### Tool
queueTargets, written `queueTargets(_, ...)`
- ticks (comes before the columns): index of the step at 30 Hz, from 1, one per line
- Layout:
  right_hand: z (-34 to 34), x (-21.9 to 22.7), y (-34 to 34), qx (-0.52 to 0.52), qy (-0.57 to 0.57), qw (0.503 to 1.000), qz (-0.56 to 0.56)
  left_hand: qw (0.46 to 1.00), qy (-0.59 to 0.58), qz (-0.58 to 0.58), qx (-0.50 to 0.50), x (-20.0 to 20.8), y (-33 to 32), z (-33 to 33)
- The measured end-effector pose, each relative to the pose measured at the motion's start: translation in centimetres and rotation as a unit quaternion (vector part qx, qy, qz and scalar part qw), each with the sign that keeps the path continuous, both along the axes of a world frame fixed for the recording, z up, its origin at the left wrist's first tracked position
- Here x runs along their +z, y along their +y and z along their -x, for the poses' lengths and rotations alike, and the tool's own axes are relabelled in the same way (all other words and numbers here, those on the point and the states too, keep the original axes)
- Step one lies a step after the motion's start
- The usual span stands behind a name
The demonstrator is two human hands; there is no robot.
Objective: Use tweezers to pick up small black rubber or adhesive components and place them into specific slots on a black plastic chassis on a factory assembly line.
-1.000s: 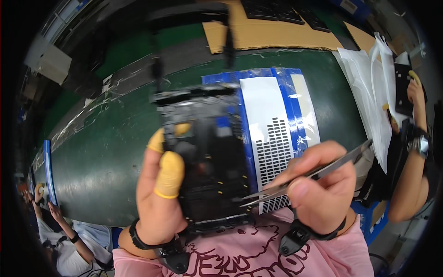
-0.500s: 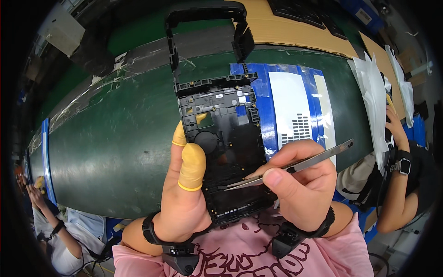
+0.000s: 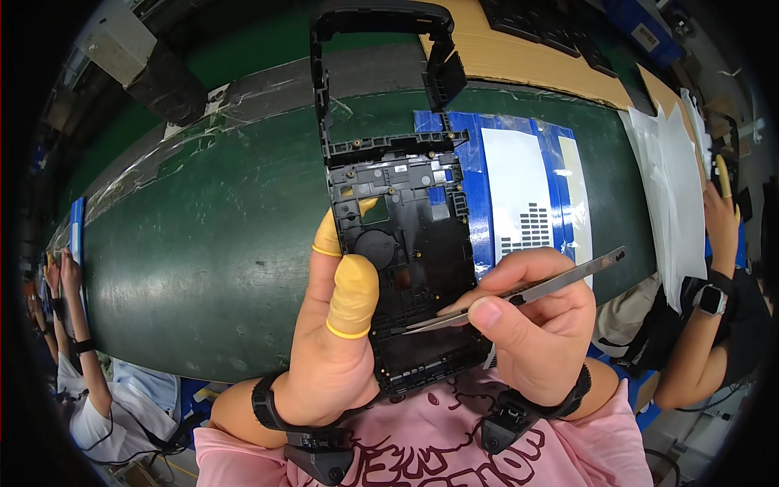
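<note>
My left hand (image 3: 337,341), with yellow finger cots on thumb and a finger, grips a black plastic housing (image 3: 410,219) by its left edge. The housing is tilted toward me; an open frame forms its far end, and small brass inserts dot its inside. In my right hand (image 3: 535,325) is a pair of metal tweezers (image 3: 560,280), pinched between thumb and fingers. Their tips reach into the near part of the housing, close to a cross rib. Whether the tips hold anything is too small to tell. My other left fingers are hidden behind the housing.
Beyond the housing, a blue board (image 3: 479,191) carries a white sheet (image 3: 511,162) with rows of small black pieces. It lies on the green table (image 3: 203,243). White sheets (image 3: 665,187) and cardboard (image 3: 544,73) lie right and far. Co-workers' arms (image 3: 718,316) show at both sides.
The housing and my left hand have shifted slightly to the right. The tweezers' tips stay in the same part of the housing. Co-workers' hands on both sides have moved up.
</note>
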State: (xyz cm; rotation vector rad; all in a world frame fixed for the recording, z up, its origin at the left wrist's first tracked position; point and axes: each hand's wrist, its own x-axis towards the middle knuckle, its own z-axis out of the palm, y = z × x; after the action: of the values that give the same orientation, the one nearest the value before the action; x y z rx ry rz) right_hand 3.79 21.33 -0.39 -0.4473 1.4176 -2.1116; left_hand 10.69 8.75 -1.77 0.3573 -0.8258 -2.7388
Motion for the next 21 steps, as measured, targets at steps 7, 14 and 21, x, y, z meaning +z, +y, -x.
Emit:
queueTargets(7,0.1,0.0,-0.2,0.001,-0.01,1.0,-0.001,1.0,0.018,0.025,0.002,0.3,-0.1,-0.1)
queueTargets(14,0.0,0.1,-0.2,-0.005,-0.002,1.0,-0.003,0.999,0.02,0.002,-0.027,1.0,-0.5,-0.5)
queueTargets(21,0.6,0.6,0.9,0.009,0.011,1.0,-0.025,0.99,-0.014,0.141,-0.009,0.9,0.2,-1.3)
